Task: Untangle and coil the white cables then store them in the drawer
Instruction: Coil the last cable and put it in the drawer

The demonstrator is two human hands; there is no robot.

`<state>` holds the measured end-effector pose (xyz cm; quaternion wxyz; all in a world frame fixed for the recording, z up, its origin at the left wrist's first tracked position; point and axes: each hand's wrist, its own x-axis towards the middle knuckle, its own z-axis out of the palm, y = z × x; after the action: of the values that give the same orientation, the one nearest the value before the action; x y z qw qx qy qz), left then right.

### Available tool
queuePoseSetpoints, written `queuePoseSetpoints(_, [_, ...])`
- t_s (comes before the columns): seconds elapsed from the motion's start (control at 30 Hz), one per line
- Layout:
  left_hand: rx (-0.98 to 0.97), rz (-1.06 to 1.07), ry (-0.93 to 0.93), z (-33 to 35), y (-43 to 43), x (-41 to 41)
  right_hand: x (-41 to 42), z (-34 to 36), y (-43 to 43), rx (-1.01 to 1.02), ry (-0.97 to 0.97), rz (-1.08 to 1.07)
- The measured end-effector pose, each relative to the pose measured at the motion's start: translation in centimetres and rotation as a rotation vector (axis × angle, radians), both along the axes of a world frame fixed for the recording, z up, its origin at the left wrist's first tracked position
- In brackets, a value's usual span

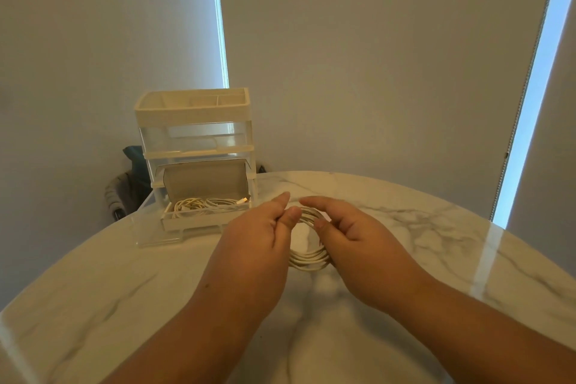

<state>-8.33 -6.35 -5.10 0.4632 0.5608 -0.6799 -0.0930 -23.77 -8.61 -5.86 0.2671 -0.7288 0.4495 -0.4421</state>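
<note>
Coil (308, 257) sits between fingers (279, 201) of left hand (255, 240) and right hand (355, 227).

Round marble table (405, 246) bears a drawer organizer (194, 134)

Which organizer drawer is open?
The lower drawer, pulled out toward the person with white cables inside; the upper drawer sits pushed in.

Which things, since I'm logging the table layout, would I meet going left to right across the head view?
dark bundle behind the table → open drawer → left hand → coiled white cable → right hand
</note>
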Motion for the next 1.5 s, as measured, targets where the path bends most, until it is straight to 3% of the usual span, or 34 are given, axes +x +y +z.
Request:
queuePoseSetpoints(0.13, [-0.017,-0.009,0.038,0.1,0.0,0.4,0.0,0.5,0.1,-0.114,0.075,0.017])
queuePoseSetpoints(0.33, [0.029,-0.001,0.014,0.4,-0.6,1.2,0.2,0.4,0.1,-0.058,0.099,0.01])
queuePoseSetpoints(0.6, [0.068,0.014,-0.106,1.2,-0.7,1.8,-0.5,0.8,0.0,0.239,-0.082,0.086])
queuePoseSetpoints(0.77, [-0.053,-0.055,-0.173,1.1,-0.6,2.3,-0.9,1.2,0.1,0.499,-0.226,0.208])
queuePoseSetpoints(0.9, [-0.018,-0.082,0.006,0.8,-0.1,1.3,-1.1,1.4,0.4,0.559,-0.326,0.343])
queuePoseSetpoints(0.97, [0.035,-0.057,0.173,0.7,-0.2,0.9,-1.3,1.4,0.5,0.536,-0.357,0.433])
queuePoseSetpoints(1.03, [0.124,-0.04,0.332,0.7,-0.4,0.8,-1.8,1.2,0.3,0.392,-0.246,0.48])
queuePoseSetpoints(1.1, [0.195,-0.047,0.388,0.6,-0.7,0.8,-1.9,1.3,0.3,0.209,-0.079,0.386])
queuePoseSetpoints(1.3, [0.312,-0.101,0.489,0.2,-1.1,0.9,-1.4,0.5,-0.1,-0.086,0.122,0.104])
queuePoseSetpoints(1.4, [0.359,-0.122,0.443,0.4,-0.9,0.9,-1.0,-0.3,-0.3,-0.168,0.034,0.057])
queuePoseSetpoints(1.5, [0.352,-0.136,0.369,0.4,-0.7,0.8,-0.3,-0.7,0.0,0.045,-0.244,0.081])
